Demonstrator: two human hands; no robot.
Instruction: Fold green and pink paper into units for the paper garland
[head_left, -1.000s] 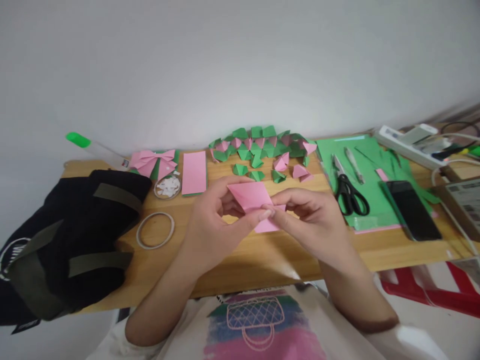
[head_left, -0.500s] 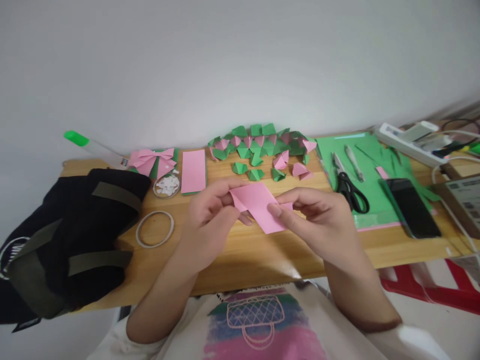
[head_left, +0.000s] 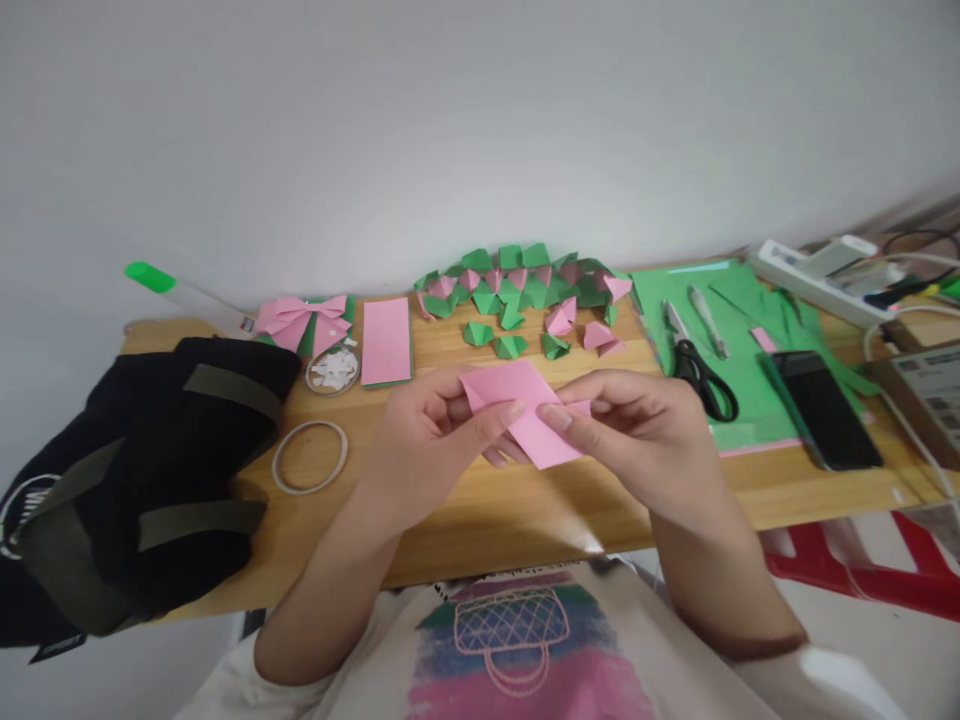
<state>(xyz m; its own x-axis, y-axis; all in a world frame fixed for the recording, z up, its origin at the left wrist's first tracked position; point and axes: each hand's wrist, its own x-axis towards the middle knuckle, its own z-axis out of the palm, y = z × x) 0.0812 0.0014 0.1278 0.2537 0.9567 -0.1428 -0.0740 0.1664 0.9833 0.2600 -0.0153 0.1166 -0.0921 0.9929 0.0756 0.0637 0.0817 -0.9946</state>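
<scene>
Paper (head_left: 523, 384), pink and folded into a slanted four-sided shape, is held in the air above the middle of a wooden desk (head_left: 480, 530). The left hand (head_left: 427, 440) and right hand (head_left: 651, 428) pinch it from either side, fingers closed narrowly on it: both thumbs lie on its upper face, with other fingers behind. A small flap (head_left: 583, 407) sticks out past the right thumb. Farther back are green and pink folded pieces (head_left: 487, 300); black-handled scissors (head_left: 685, 367) lie off to the right.

The paper looks almost weightless, thin and crisp, probably stiffer along its folds than across a single layer. It would likely crease or tear if tugged hard, and its layers could slip over one another. A light pinch near the edges, thumbs pressing the folds flat, seems the best hold.
</scene>
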